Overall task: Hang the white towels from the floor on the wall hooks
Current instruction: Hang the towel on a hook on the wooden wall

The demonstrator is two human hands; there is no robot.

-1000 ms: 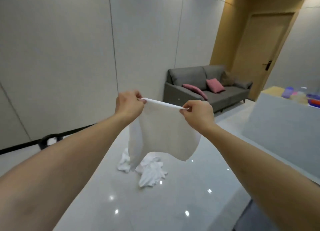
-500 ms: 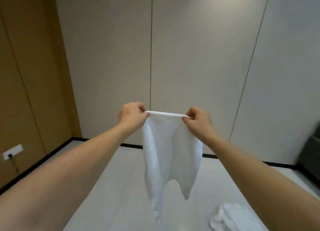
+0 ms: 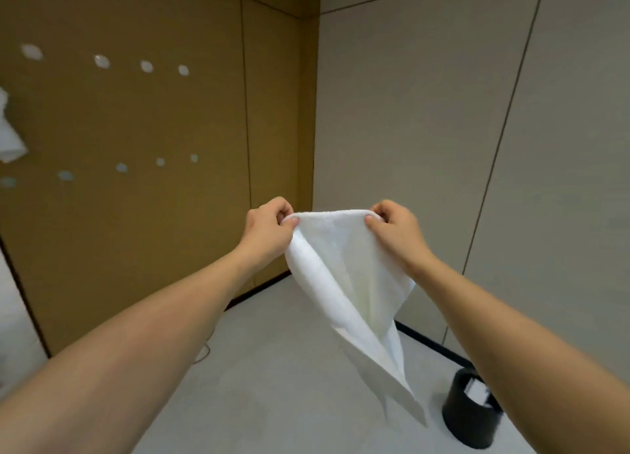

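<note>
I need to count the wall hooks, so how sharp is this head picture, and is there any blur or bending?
Head view: the wall hooks are smeared into soft pale spots; the white towel and both hands stay fairly sharp; the black bin is slightly blurred; wall panel seams lean outward from the wide lens.

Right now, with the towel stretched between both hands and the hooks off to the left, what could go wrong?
1. The towel is held only by pinches at its top edge, left hand and right hand; freeing one to hook it may let it slip.
2. Its trailing corner swings low near the black bin and could catch it.
3. The wall hooks look small and blurred, so the towel may miss one.
</note>
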